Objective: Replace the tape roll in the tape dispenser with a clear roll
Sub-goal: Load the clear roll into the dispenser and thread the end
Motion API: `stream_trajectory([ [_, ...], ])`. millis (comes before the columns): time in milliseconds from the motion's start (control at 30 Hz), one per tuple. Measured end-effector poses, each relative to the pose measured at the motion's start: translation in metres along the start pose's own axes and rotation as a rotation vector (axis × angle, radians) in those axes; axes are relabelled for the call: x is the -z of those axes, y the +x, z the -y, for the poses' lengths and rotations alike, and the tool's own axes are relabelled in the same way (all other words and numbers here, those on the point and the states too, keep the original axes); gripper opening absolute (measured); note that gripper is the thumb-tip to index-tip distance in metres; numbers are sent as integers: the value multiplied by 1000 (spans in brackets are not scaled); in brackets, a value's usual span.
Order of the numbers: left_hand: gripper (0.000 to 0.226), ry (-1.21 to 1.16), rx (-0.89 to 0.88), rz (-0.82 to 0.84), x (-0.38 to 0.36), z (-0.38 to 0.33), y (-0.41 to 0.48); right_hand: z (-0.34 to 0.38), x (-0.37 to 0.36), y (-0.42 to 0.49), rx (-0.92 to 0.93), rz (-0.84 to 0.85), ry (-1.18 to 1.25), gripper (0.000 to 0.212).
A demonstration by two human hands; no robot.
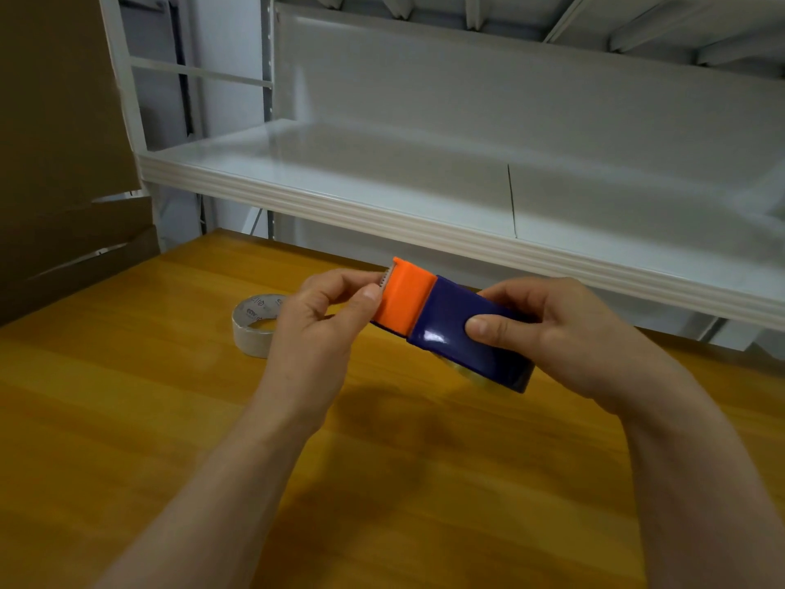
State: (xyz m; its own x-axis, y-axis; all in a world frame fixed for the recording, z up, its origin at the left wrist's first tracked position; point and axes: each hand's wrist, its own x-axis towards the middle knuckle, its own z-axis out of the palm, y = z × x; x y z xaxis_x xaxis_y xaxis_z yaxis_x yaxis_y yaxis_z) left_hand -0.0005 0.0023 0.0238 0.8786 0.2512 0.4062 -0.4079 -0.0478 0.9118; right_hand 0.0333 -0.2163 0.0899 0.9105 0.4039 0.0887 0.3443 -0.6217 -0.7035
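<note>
Right hand (552, 329) grips tape dispenser (441, 323), left hand (323, 329) pinches its orange end. Loose roll (250, 333) on table (127, 418), print illegible.

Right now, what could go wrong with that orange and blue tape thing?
The left hand pinches right at the toothed blade on the tape dispenser, so a slip could nick a fingertip. The right hand holds the dispenser in the air above the table; a loose grip might drop it.
</note>
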Motion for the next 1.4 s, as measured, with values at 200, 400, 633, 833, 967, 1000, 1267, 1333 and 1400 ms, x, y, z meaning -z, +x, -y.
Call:
stream_trajectory([
  [200, 24, 137, 56, -30, -2, 3, 0, 2, 1, 0, -76, 27, -37, 23],
  [400, 22, 281, 122, -53, 0, 6, 2, 3, -2, 3, -51, -6, -47, 28],
  [633, 16, 453, 183, -35, -1, 7, 2, 3, -2, 4, -41, 9, -58, 15],
  [833, 13, 500, 350, 27, -2, 12, 5, 8, -7, 2, -89, 96, -155, 31],
  [967, 13, 497, 418, 19, 1, 18, 8, 10, -15, 0, -138, 266, -269, 65],
  [1000, 13, 497, 435, 31, 2, 20, 9, 10, -17, 1, -134, 280, -305, 72],
  [1267, 17, 508, 567, 129, 1, 30, 11, 20, -16, -7, -114, 330, -389, 91],
  [1333, 17, 524, 571, 132, 1, 33, 11, 22, -19, -6, -92, 310, -440, 78],
  [1400, 19, 551, 564, 131, 0, 36, 11, 22, -20, -4, -65, 250, -467, 62],
])
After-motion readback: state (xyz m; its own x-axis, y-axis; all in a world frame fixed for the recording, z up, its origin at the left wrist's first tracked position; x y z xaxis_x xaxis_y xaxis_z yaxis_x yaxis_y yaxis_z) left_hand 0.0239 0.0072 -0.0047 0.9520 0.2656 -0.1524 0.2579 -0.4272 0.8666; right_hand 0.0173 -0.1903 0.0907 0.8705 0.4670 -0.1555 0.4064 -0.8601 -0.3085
